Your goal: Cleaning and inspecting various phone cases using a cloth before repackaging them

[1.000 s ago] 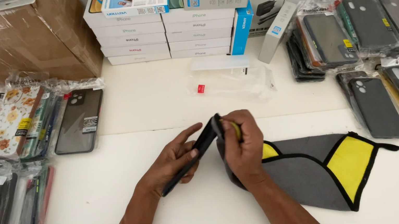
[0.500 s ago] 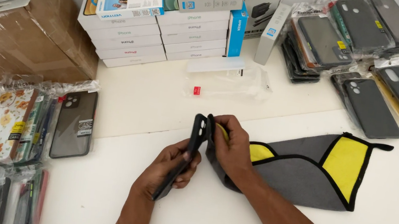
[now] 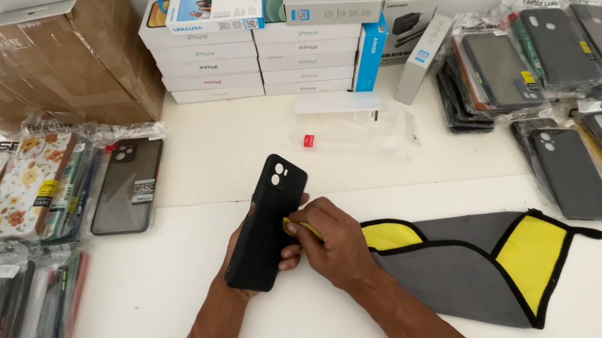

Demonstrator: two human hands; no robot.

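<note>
My left hand (image 3: 238, 251) grips a black phone in a black case (image 3: 267, 221) from behind, its back and camera cutouts facing me, held upright over the white table (image 3: 258, 139). My right hand (image 3: 330, 241) pinches a corner of the grey and yellow cloth (image 3: 478, 263) and presses it against the phone's right edge. Most of the cloth lies flat on the table to the right.
Stacked white phone boxes (image 3: 255, 51) stand at the back. Packaged phone cases lie at the left (image 3: 36, 185) and back right (image 3: 567, 90). An empty clear plastic wrapper (image 3: 355, 125) lies behind the phone. A wrapped cardboard box (image 3: 39, 58) sits at far left.
The phone has turned from edge-on to showing its full back. My right hand stays at its right edge with the cloth corner.
</note>
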